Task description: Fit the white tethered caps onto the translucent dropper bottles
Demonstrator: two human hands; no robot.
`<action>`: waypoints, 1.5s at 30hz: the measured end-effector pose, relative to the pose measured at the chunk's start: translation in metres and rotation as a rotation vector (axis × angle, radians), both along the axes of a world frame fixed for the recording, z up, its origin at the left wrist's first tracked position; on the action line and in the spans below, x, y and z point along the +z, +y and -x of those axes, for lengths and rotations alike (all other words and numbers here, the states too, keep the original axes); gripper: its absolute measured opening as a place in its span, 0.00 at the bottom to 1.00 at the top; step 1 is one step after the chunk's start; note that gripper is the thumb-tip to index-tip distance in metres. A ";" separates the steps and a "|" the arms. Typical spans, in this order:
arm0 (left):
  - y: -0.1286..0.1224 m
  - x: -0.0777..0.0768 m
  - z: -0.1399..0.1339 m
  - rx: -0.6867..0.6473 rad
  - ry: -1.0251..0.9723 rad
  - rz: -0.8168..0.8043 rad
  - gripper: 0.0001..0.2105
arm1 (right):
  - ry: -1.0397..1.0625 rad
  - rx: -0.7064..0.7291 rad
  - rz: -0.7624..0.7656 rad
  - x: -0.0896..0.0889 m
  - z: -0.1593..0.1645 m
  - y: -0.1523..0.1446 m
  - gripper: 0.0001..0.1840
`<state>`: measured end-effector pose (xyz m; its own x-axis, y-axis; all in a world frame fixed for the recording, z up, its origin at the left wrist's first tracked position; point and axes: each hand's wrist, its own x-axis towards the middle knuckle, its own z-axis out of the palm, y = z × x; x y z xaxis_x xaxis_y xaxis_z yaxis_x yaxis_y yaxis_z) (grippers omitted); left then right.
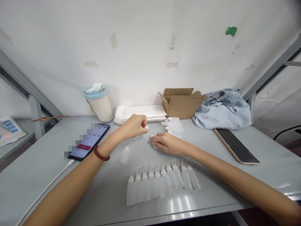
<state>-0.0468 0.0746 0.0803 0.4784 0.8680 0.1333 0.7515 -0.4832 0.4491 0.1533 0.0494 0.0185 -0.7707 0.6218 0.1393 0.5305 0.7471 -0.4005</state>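
My left hand (135,125) is closed in a pinch on a small white piece (146,127), held above the table. To its right, my right hand (166,142) has its fingers curled down at the tabletop around a small clear plastic piece (154,145), mostly hidden by them. Just behind that hand lies a pile of translucent squeeze bottles (172,125). A single squeeze bottle with a thin curved tip (125,154) lies below my left hand. Nearer the front edge, several similar bottles (158,185) lie side by side in a row, their thin curved tips pointing away from me.
At the back stand a cup with a blue lid (100,103), a stack of white packets (143,111) and an open cardboard box (182,106). Blue cloth (223,113) and a phone (236,147) lie right. A lit phone (90,141) with a white cable (44,193) lies left.
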 end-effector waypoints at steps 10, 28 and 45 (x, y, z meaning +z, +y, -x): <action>-0.001 -0.001 -0.001 -0.086 -0.099 0.158 0.05 | 0.231 -0.120 -0.052 -0.013 -0.023 -0.004 0.10; -0.011 -0.014 -0.020 -0.245 -0.105 0.165 0.08 | 0.061 0.035 -0.357 -0.024 -0.026 -0.007 0.12; -0.014 -0.006 -0.020 -0.182 -0.199 0.277 0.11 | 0.416 -0.074 0.030 0.005 -0.028 -0.019 0.13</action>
<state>-0.0268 0.0610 0.0741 0.6159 0.7877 0.0113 0.5498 -0.4400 0.7100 0.1810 0.0303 0.0237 -0.6060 0.6816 0.4101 0.3710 0.6982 -0.6123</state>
